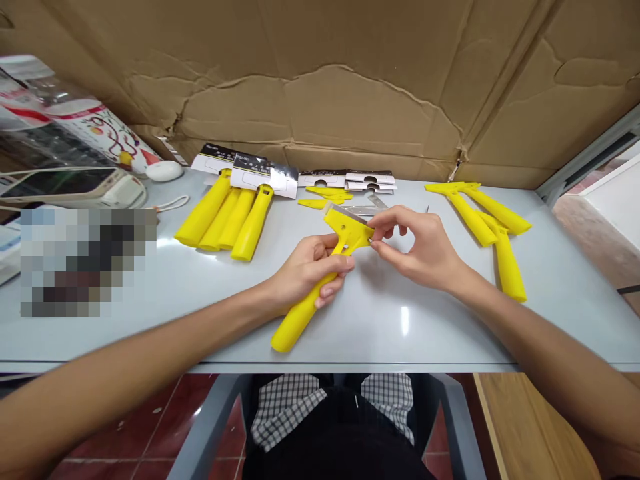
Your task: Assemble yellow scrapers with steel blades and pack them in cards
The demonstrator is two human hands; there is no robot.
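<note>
My left hand (pixel 317 270) is wrapped round the neck of a yellow scraper (pixel 297 325), tilted with its wide head up and to the right. A metal blade (pixel 345 213) runs along the top edge of that head, and a small hole shows in its left part. My right hand (pixel 417 247) is at the right end of the head, thumb and index finger pinched on a small shiny screw (pixel 371 241), mostly hidden by the fingertips. Behind the head lie several thin yellow blade covers (pixel 327 194) and loose metal blades (pixel 360 209).
Several yellow handles with card headers (pixel 253 223) lie to the left. Yellow scraper bodies (pixel 510 267) lie to the right. A handheld device (pixel 75 187), a white mouse (pixel 165 171) and bottles (pixel 95 127) occupy the far left. Cardboard (pixel 350 100) walls the table's back.
</note>
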